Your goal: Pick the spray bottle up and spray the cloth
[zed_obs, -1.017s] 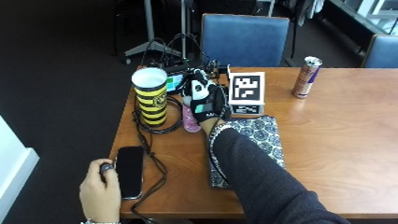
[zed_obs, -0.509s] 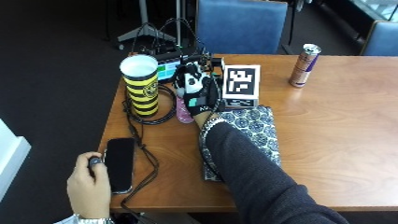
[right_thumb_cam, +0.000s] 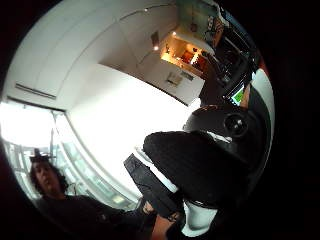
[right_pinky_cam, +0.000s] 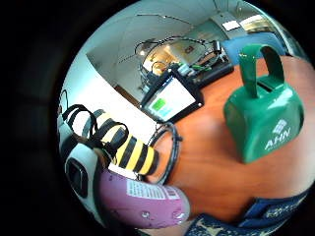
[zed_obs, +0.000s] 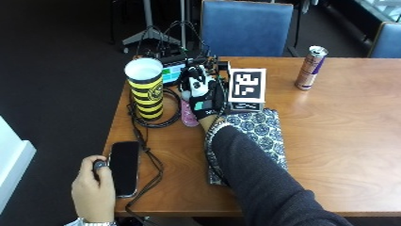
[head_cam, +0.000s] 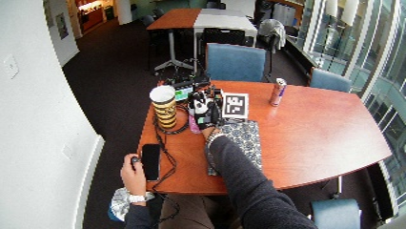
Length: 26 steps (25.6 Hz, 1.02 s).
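Note:
A pink spray bottle [zed_obs: 188,114] with a white and black spray head [zed_obs: 196,83] stands upright by the table's left side, next to a striped cup. My gloved right hand [zed_obs: 207,102] grips it around the neck, fingers curled over the head. I cannot tell whether its base touches the table. The bottle's pink body [right_pinky_cam: 142,202] fills the little finger side palm view's edge. The patterned dark blue and white cloth [zed_obs: 252,134] lies flat on the table just under my forearm, and a corner of the cloth [right_pinky_cam: 221,228] shows beside the bottle.
A yellow and black striped cup [zed_obs: 145,89] stands just left of the bottle, ringed by black cables [zed_obs: 145,141]. A green bell [right_pinky_cam: 263,125] and a small screen device [zed_obs: 170,73] sit behind. A bare left hand [zed_obs: 92,190] rests by a phone [zed_obs: 124,162]. A can [zed_obs: 310,67] stands far right.
The outside view has shifted, so its camera moved. My gloved hand stays wrapped on the spray bottle beside the cup; I see no clear move of the bottle itself.

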Available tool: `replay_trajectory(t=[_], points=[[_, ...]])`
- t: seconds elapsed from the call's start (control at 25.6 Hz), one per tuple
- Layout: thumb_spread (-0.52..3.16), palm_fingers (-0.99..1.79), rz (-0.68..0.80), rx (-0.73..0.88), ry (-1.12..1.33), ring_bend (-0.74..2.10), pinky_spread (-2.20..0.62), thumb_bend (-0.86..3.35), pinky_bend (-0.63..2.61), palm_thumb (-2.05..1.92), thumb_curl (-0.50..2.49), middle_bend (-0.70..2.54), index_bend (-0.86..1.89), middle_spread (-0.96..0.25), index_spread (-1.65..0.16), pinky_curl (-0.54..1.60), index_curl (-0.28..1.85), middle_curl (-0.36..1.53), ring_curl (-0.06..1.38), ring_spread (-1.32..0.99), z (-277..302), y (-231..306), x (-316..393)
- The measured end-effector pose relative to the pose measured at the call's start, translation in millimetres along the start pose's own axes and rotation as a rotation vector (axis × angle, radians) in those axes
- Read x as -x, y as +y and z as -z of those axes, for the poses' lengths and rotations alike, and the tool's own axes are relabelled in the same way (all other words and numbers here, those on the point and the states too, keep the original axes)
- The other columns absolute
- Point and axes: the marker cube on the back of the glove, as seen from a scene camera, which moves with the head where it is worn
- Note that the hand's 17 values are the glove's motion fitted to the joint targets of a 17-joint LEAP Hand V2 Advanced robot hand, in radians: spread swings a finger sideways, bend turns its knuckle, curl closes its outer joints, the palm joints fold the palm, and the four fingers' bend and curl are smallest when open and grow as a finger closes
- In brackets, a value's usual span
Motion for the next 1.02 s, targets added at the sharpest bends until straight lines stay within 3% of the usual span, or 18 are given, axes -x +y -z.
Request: replay_trajectory(t=[0.27, 0.47, 0.74, 1.02], points=[[1.07, 1.35, -0.104, 0.095, -0.001, 0.72, -0.30, -0.02, 0.46, 0.21, 0.24, 0.70, 0.27, -0.19, -0.28, 0.39, 0.54, 0.51, 0.44, -0.17, -1.0, 24.9, -29.7], [0.98, 0.81, -0.122, 0.331, 0.160, 0.59, -0.12, -0.04, 0.50, 0.18, 0.25, 0.45, 0.14, -0.17, -0.31, 0.41, 0.50, 0.44, 0.41, -0.17, 6.3, 16.0, -36.5], [0.91, 0.31, -0.034, 0.795, 0.625, 0.44, 0.06, -0.04, 0.52, 0.16, 0.26, 0.28, 0.09, -0.16, -0.37, 0.43, 0.42, 0.38, 0.38, -0.15, 44.4, 21.2, -29.0], [0.88, 0.23, 0.150, 0.995, 0.801, 0.37, 0.15, -0.04, 0.48, 0.12, 0.26, 0.21, 0.13, -0.16, -0.41, 0.37, 0.36, 0.35, 0.32, -0.13, 91.5, 76.0, 11.8]])
